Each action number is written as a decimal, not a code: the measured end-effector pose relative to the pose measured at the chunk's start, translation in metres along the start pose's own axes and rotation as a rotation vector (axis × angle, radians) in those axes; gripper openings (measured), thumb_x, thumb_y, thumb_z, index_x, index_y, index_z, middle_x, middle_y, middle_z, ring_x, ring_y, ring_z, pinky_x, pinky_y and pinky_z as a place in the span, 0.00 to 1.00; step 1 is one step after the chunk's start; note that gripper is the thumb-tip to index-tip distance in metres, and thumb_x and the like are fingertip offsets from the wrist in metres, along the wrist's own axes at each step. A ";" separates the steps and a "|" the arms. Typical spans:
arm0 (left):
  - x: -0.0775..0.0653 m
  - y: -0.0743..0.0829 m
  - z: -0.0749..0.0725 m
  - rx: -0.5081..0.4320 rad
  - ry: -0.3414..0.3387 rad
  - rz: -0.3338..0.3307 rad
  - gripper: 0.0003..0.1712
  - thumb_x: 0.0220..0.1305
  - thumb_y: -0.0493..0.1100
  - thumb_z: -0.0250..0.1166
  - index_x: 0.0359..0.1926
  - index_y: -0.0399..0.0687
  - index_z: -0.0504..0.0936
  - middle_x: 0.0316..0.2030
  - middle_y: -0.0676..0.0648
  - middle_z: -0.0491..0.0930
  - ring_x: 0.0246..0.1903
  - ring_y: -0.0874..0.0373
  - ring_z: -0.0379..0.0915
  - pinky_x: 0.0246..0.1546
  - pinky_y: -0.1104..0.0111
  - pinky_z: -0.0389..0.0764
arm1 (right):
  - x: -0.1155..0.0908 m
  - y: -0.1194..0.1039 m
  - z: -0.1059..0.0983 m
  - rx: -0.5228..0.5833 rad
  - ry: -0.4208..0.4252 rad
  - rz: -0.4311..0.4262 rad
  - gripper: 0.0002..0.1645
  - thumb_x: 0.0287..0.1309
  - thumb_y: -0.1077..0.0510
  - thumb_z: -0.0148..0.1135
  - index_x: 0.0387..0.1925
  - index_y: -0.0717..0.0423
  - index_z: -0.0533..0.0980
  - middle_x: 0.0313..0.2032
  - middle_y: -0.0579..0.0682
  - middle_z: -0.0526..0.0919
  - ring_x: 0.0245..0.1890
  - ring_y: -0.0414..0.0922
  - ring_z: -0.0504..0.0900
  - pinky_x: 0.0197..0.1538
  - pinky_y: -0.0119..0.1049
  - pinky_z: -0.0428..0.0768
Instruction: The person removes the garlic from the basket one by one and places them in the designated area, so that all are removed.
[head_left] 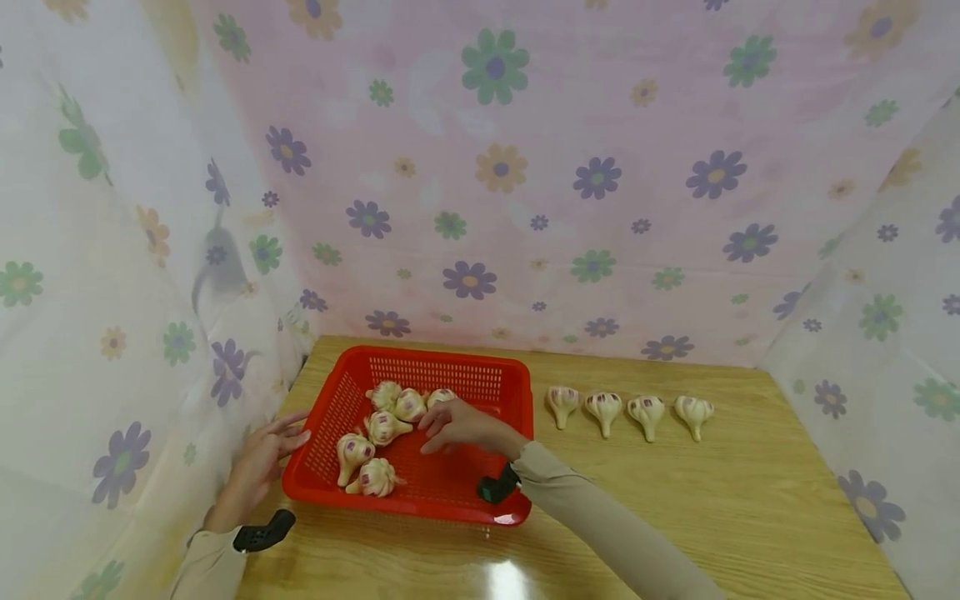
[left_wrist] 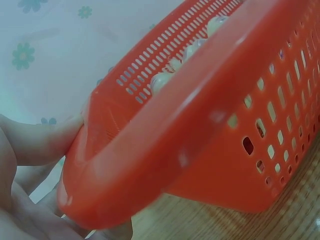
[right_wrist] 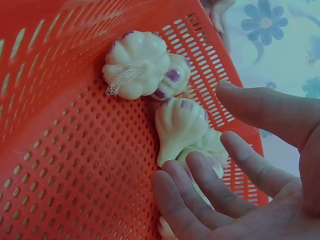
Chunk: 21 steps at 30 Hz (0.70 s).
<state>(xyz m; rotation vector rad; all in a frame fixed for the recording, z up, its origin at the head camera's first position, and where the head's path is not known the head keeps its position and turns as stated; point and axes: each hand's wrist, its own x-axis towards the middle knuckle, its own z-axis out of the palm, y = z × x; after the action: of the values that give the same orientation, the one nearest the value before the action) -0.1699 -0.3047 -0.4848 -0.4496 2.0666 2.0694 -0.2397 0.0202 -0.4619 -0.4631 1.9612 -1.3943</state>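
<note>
A red plastic basket (head_left: 420, 507) with slotted walls stands on the wooden table. Several garlic bulbs (head_left: 387, 427), cream with purple patches, lie along its left and back parts. My left hand (head_left: 258, 458) holds the basket's left rim, and in the left wrist view the thumb (left_wrist: 47, 142) lies against the rim while other fingers reach beneath it. Inside the basket's outline, my right hand (head_left: 461, 423) hovers with spread, slightly bent fingers and nothing between them. In the right wrist view its fingertips overlap a garlic bulb (right_wrist: 182, 125)'s neighbours, some of which they partly hide.
Right of the basket, several more garlic bulbs (head_left: 603, 410) lie in a row on the wooden table (head_left: 675, 508), stems toward me. Flower-printed cloth (head_left: 495, 167) hangs behind the table and along both sides.
</note>
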 end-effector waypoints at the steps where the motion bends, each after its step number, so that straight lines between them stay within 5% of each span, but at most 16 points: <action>1: 0.000 0.000 0.000 0.001 -0.001 0.000 0.33 0.67 0.39 0.56 0.70 0.38 0.57 0.48 0.50 0.74 0.41 0.59 0.76 0.44 0.62 0.80 | 0.002 0.000 0.001 -0.003 -0.004 0.003 0.21 0.49 0.64 0.70 0.46 0.66 0.76 0.35 0.53 0.80 0.44 0.64 0.77 0.48 0.59 0.75; 8: 0.000 -0.004 0.000 0.000 0.008 -0.002 0.33 0.67 0.40 0.57 0.69 0.38 0.57 0.48 0.49 0.74 0.41 0.59 0.76 0.44 0.62 0.80 | 0.012 0.000 0.010 -0.042 -0.052 0.001 0.23 0.49 0.63 0.70 0.48 0.67 0.76 0.35 0.50 0.81 0.40 0.56 0.80 0.46 0.53 0.78; 21: 0.003 -0.003 -0.001 -0.023 -0.003 0.017 0.32 0.66 0.38 0.57 0.69 0.38 0.59 0.47 0.49 0.74 0.41 0.58 0.76 0.43 0.62 0.80 | 0.027 -0.004 0.027 -0.080 -0.114 0.055 0.22 0.49 0.63 0.70 0.47 0.66 0.77 0.35 0.50 0.82 0.41 0.58 0.81 0.45 0.51 0.79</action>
<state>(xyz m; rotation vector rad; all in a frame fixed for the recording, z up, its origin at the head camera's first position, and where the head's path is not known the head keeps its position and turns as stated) -0.1712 -0.3063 -0.4882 -0.4331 2.0538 2.1041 -0.2406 -0.0171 -0.4720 -0.5097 1.9280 -1.2321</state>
